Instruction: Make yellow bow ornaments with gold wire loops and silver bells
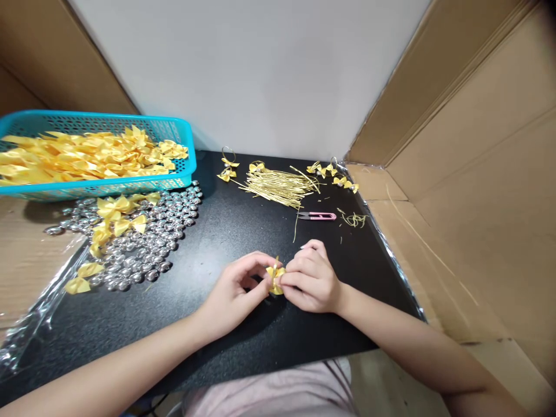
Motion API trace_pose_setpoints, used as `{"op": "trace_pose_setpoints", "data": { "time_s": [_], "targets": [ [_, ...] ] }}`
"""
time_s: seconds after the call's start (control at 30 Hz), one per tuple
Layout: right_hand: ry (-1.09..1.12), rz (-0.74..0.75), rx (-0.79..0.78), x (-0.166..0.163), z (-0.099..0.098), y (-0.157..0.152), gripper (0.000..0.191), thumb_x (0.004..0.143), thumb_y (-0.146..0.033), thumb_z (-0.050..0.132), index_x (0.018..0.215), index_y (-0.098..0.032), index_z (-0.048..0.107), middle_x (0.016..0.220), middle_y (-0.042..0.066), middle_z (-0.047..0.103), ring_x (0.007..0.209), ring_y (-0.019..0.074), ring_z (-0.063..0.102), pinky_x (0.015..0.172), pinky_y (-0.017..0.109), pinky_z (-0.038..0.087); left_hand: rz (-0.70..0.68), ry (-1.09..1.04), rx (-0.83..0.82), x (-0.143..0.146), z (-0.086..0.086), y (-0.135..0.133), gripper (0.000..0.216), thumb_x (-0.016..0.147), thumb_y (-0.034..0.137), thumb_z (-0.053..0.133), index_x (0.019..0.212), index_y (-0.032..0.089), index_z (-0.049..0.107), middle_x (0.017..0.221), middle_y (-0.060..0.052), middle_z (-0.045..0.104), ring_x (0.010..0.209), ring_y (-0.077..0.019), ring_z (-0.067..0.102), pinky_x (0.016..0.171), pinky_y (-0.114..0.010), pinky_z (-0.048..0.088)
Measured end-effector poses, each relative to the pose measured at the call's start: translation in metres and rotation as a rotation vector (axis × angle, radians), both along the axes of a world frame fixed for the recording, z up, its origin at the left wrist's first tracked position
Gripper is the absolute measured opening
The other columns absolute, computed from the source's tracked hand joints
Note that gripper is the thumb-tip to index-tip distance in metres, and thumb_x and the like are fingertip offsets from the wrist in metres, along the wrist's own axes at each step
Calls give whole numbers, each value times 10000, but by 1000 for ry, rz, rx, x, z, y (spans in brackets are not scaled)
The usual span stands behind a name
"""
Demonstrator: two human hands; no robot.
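Near the front middle of the black tabletop, both hands meet at a small yellow ribbon bow (275,285). My left hand (237,295) pinches its left side between thumb and fingers. A thin golden strand stands up at the top of the bow. From the right, my right hand (310,278) is closed with thumb and fingertips pressed against the bow's other side; the exact grip there is partly hidden by the fingers. Beyond the hands lie pink-handled thread snips (318,216) and a bundle of gold twist ties (278,186).
A turquoise basket (191,145) full of yellow bows stands at the back left. Before it spread many silver beads (143,255) with loose yellow bows (115,207) on top. Finished-looking bow rings (228,165) lie at the back. Gold scraps (354,220) lie right; cardboard walls (478,145) flank the table.
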State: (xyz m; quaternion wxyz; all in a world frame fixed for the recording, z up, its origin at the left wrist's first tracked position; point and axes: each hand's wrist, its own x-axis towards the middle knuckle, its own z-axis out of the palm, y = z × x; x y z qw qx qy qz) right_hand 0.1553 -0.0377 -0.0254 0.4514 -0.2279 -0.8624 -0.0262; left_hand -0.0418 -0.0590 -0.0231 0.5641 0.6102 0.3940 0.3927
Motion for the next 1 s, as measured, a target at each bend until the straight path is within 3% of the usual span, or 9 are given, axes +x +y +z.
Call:
{"op": "trace_pose_setpoints", "data": {
  "time_s": [0.23, 0.37, 0.63, 1.0],
  "targets": [
    [21, -14, -3, 0, 1, 1, 144, 853, -172, 627, 712, -199, 629, 678, -13, 644, 702, 144, 532, 781, 365, 365, -52, -162, -231, 3, 0, 2, 275, 785, 269, 758, 1013, 177, 634, 856, -24, 630, 750, -148, 626, 599, -227, 566],
    [16, -29, -7, 0, 0, 0, 152, 837, -152, 616, 694, -202, 625, 674, -18, 650, 695, 141, 524, 782, 365, 368, -45, -186, -278, 4, 2, 3, 268, 776, 251, 761, 999, 168, 638, 837, -18, 626, 727, -130, 595, 566, -197, 541],
    [7, -28, 0, 0, -2, -1, 121, 829, -150, 615, 718, -197, 622, 674, -24, 654, 696, 138, 535, 795, 372, 376, -12, -145, -205, 4, 2, 3, 217, 754, 159, 725, 958, 158, 651, 800, -6, 638, 707, -116, 563, 602, -196, 475],
    [-1, 6, -30, -2, -2, -1, 104, 833, -134, 611, 749, -195, 625, 700, -23, 651, 718, 141, 560, 792, 372, 366, 8, -7, -85, 2, 2, 3, 161, 801, 205, 663, 959, 177, 660, 823, -14, 620, 754, -150, 570, 644, -234, 471]
  ]
}}
